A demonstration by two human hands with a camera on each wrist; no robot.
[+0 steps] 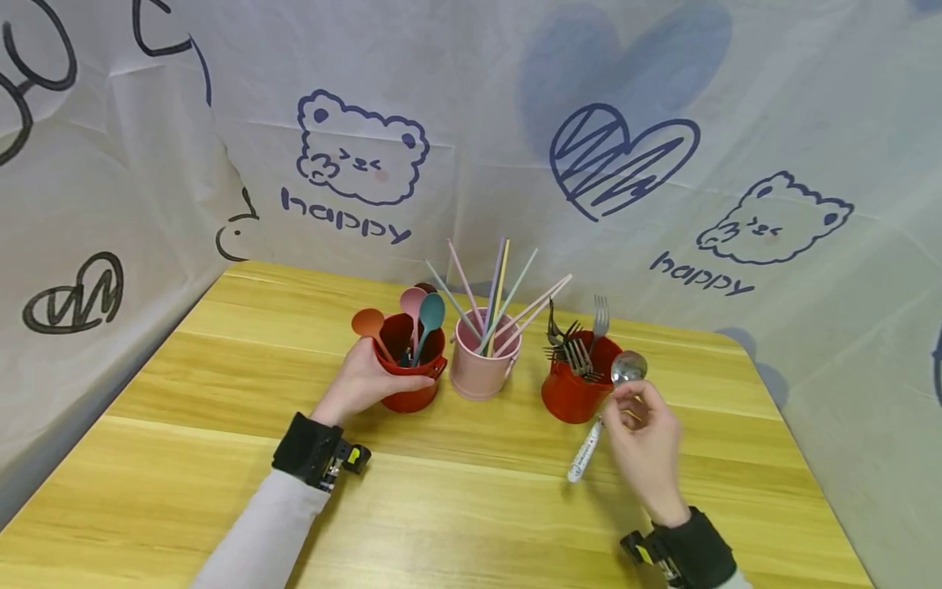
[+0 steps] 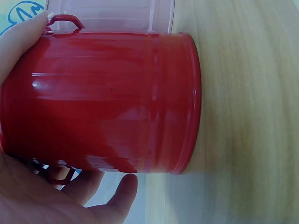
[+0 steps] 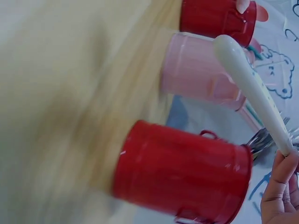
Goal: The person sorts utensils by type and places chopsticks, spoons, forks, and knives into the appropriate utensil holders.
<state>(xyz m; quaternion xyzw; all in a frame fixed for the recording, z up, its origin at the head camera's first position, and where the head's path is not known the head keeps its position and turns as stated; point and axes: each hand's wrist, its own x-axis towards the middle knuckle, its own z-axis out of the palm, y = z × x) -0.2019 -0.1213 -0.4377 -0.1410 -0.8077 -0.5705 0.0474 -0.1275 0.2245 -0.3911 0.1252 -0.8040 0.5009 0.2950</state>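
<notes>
My left hand [image 1: 356, 383] grips the left red bucket [image 1: 408, 400] near its rim, thumb on one side and fingers on the other. In that bucket stand an orange spoon [image 1: 369, 323], a pink spoon [image 1: 413, 302] and a teal spoon [image 1: 432, 311], among others. Between thumb and fingertips, my right hand [image 1: 649, 450] pinches a metal spoon with a white printed handle [image 1: 585, 454]. Its bowl [image 1: 629, 368] points up and the handle slants down, in front of the right red bucket [image 1: 570, 399]. Several metal forks [image 1: 580, 357] lean in that bucket.
Between the red buckets stands a pink bucket [image 1: 477, 381] holding several thin pastel sticks [image 1: 495, 303]. All three stand toward the back of the wooden table [image 1: 456, 507]. A white cloth [image 1: 478, 74] with drawn bears and hearts hangs behind.
</notes>
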